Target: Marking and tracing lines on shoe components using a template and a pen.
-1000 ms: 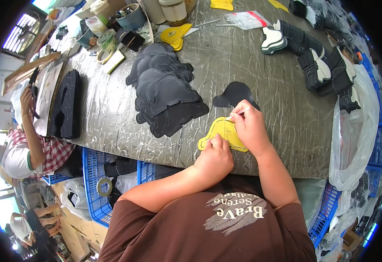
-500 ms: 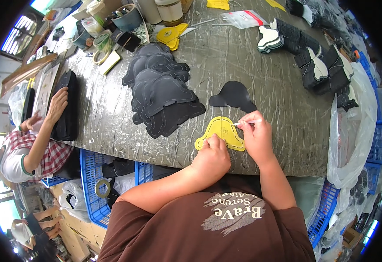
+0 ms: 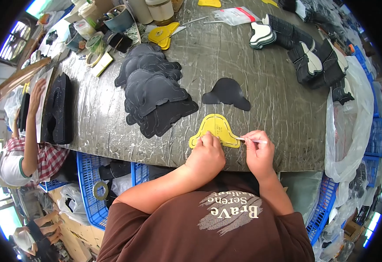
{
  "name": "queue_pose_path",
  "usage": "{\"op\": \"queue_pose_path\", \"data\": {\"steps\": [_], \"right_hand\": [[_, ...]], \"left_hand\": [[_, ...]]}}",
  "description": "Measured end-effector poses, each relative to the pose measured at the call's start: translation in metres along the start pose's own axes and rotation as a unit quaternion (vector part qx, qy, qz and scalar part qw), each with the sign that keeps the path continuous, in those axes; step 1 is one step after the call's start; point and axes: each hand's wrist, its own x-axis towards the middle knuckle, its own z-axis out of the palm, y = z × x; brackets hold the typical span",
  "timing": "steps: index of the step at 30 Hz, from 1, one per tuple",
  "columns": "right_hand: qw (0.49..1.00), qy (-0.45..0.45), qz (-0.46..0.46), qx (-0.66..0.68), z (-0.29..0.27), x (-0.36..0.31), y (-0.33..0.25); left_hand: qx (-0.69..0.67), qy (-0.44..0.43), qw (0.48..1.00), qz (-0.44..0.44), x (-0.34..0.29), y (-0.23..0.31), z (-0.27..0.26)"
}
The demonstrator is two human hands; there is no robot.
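A yellow bear-head-shaped template (image 3: 220,123), with slots cut along its edge, lies flat on the table in front of me. My left hand (image 3: 206,153) presses down on its lower left part, fingers bunched together. Between the fingers of my right hand (image 3: 260,153) is a slim white marking pen (image 3: 256,140); its tip is at the template's lower right edge. What lies under the template is hidden. Just beyond it sits a single black cut piece (image 3: 226,94) of similar shape. To the left is an overlapping pile of black pieces (image 3: 156,94), several bearing pale dashed outlines.
Yellow templates (image 3: 164,35) lie beyond the pile, near tubs of tools (image 3: 120,19). Tied black bundles (image 3: 306,65) and a clear plastic bag (image 3: 350,131) line the right side. At left, a co-worker's hand (image 3: 36,94) is by a long black piece (image 3: 56,109). Blue crates (image 3: 90,187) stand below the table edge.
My right hand has moved the pen down along the template's right side to its lower right corner. My left hand stays on the template. The co-worker's hand has left the long black piece.
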Motion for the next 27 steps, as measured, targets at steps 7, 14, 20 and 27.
{"op": "queue_pose_path", "data": {"steps": [7, 14, 20, 27], "right_hand": [[0.999, 0.002, 0.004, -0.054, -0.009, -0.013, -0.015], [0.990, -0.017, -0.086, -0.111, 0.000, -0.013, -0.024], [0.985, -0.035, -0.091, -0.143, -0.001, -0.005, -0.034], [0.986, -0.092, -0.067, -0.126, 0.010, 0.020, -0.053]], "left_hand": [[-0.005, -0.012, 1.000, -0.001, 0.001, 0.001, -0.001], [-0.083, -0.066, 0.994, -0.016, 0.008, -0.008, -0.013], [-0.309, -0.141, 0.938, -0.071, 0.055, -0.079, -0.003], [-0.450, -0.236, 0.860, -0.060, 0.071, -0.102, -0.001]]}}
